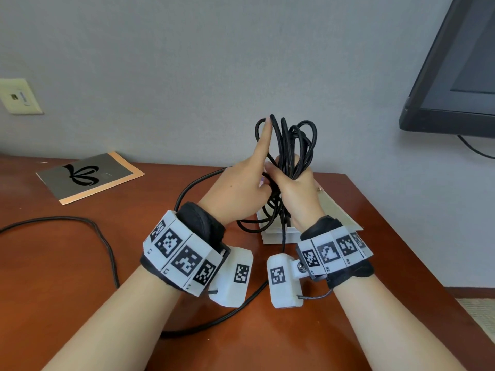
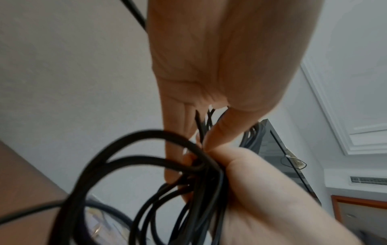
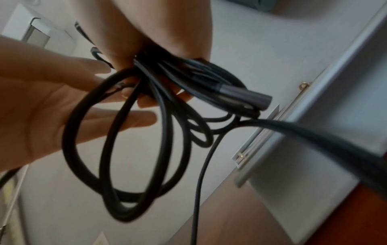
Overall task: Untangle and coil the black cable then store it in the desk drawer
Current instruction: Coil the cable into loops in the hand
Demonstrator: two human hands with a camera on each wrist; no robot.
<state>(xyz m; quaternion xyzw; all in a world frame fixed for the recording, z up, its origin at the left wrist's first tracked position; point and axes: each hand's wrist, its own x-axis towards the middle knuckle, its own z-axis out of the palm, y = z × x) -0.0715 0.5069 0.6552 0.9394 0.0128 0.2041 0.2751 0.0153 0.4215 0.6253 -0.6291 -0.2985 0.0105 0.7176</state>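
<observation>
Coiling is well under way, not finished. The right hand (image 1: 293, 183) grips a bundle of loops of the black cable (image 1: 290, 145) at mid-height above the desk (image 1: 80, 263), fingers curled round the strands. The left hand (image 1: 241, 188) is beside it, index finger straight up along the loops, other fingers reaching into the bundle; from the right wrist view its fingers are mostly extended. A plug (image 3: 240, 96) sticks out of the bundle. The loops look uneven, some crossing.

Left to do, by judgement: a long tail (image 1: 101, 236) lies slack across the desk and needs gathering in. No drawer can be made out, so storing is untouched. Nearby: a booklet (image 1: 88, 178), a white box (image 1: 276, 234), a monitor (image 1: 455, 76).
</observation>
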